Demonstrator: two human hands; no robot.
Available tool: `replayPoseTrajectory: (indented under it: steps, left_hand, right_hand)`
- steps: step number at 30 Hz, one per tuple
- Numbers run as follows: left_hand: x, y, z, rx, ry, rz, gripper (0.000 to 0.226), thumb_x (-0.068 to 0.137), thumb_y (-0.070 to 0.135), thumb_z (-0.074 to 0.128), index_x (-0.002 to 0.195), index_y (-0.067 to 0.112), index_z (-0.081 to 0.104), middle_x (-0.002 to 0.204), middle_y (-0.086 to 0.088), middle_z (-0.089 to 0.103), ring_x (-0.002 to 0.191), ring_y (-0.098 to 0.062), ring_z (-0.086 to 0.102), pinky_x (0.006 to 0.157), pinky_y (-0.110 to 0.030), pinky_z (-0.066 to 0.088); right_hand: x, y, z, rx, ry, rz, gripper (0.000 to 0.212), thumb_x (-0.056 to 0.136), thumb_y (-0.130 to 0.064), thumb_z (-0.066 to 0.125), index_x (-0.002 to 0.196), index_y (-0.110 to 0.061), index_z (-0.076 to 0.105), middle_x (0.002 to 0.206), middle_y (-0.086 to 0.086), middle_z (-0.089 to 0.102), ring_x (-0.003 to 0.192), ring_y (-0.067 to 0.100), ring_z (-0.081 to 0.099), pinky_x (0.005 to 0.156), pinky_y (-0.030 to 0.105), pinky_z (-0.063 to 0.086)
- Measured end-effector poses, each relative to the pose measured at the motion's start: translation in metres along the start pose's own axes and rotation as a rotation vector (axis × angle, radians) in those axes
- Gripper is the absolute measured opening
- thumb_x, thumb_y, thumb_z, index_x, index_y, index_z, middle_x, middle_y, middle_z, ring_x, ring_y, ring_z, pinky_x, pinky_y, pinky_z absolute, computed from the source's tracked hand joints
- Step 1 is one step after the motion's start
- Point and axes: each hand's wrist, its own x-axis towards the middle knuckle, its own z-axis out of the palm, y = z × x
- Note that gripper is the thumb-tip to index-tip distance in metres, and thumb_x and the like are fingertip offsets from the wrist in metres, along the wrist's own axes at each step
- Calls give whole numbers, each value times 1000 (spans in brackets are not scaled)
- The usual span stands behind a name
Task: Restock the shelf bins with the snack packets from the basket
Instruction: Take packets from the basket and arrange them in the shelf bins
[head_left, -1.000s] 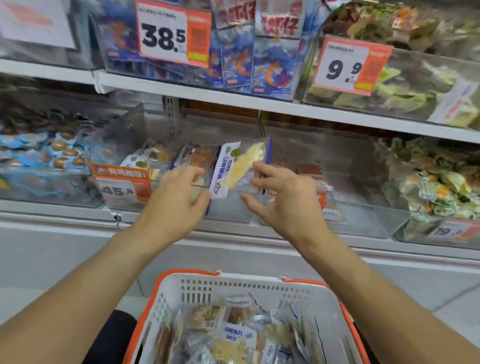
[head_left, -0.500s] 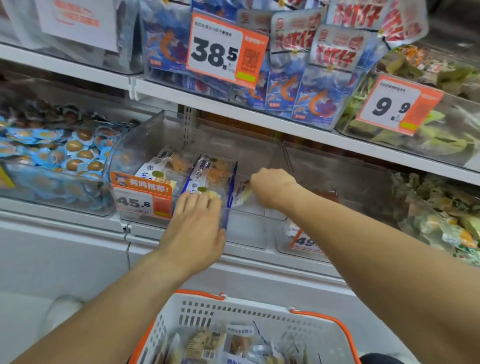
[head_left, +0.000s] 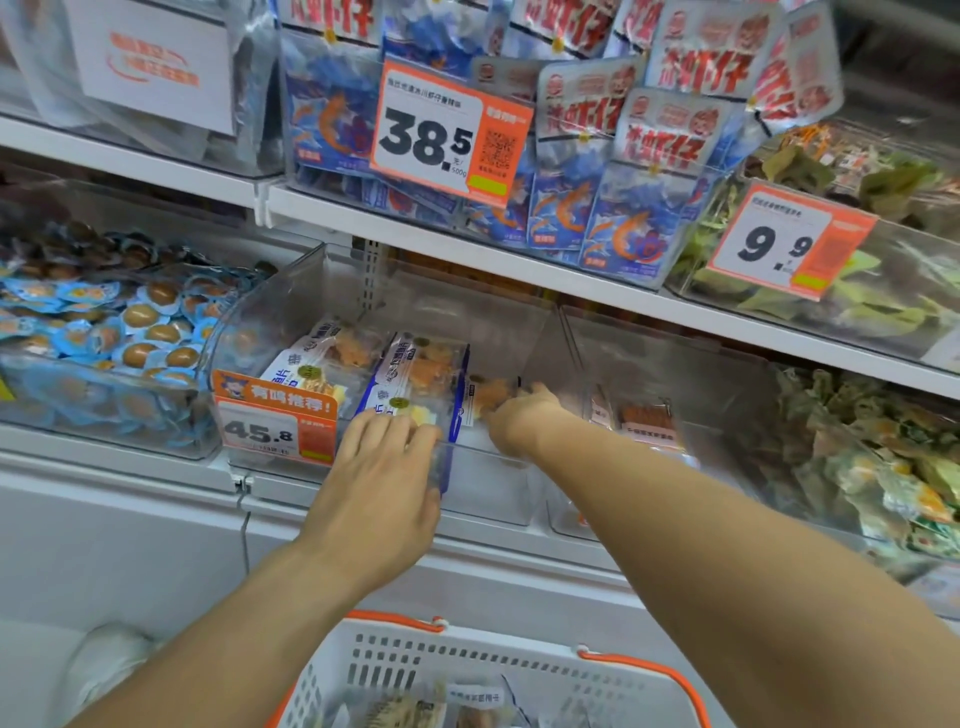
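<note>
The clear shelf bin (head_left: 291, 306) with the 45.8 price tag (head_left: 275, 423) holds a few white-and-blue snack packets (head_left: 415, 369) standing in rows. My left hand (head_left: 384, 483) lies over the bin's front rim, its straight fingers resting on the front packet (head_left: 410, 408). My right hand (head_left: 519, 418) reaches into the right part of the bin, fingers curled on a packet with orange contents (head_left: 485, 395). The white basket with an orange rim (head_left: 467, 665) sits below my arms with more packets (head_left: 405, 706) in it.
A bin of blue-wrapped eggs (head_left: 104, 338) stands to the left. A second clear bin (head_left: 644, 415) and green-wrapped snacks (head_left: 883, 467) are to the right. Shrimp packets (head_left: 623, 218) hang low on the shelf above.
The packet I held up with both hands in front of the bin is now inside it. My right hand has gone deeper into the bin, and my left hand has come down onto the front rim.
</note>
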Motion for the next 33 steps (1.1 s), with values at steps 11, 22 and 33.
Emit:
replayPoseTrajectory:
  steps: [11, 22, 33]
  left_hand:
    - [-3, 17, -6, -177, 353, 22, 33, 77, 7, 63, 111, 10, 58, 111, -5, 57, 110, -26, 50, 98, -37, 37]
    - [-157, 61, 141, -294, -815, -374, 36, 87, 35, 59, 117, 15, 57, 119, -10, 62, 104, -28, 61, 88, -39, 52]
    - [-247, 86, 184, -83, -1011, -287, 55, 87, 47, 58, 137, 27, 45, 147, -10, 33, 136, -32, 30, 107, -47, 40]
  right_hand:
    - [-114, 19, -1, 353, 926, -222, 25, 89, -6, 54, 111, -12, 63, 100, 7, 61, 94, 28, 57, 74, 40, 50]
    - [-183, -130, 267, 1281, 210, 10, 40, 84, -30, 71, 120, -23, 55, 109, -4, 58, 89, 12, 60, 81, 31, 52]
    - [-199, -205, 350, 1294, -235, -4, 18, 78, -27, 74, 74, -25, 56, 85, 3, 58, 78, 20, 59, 70, 26, 46]
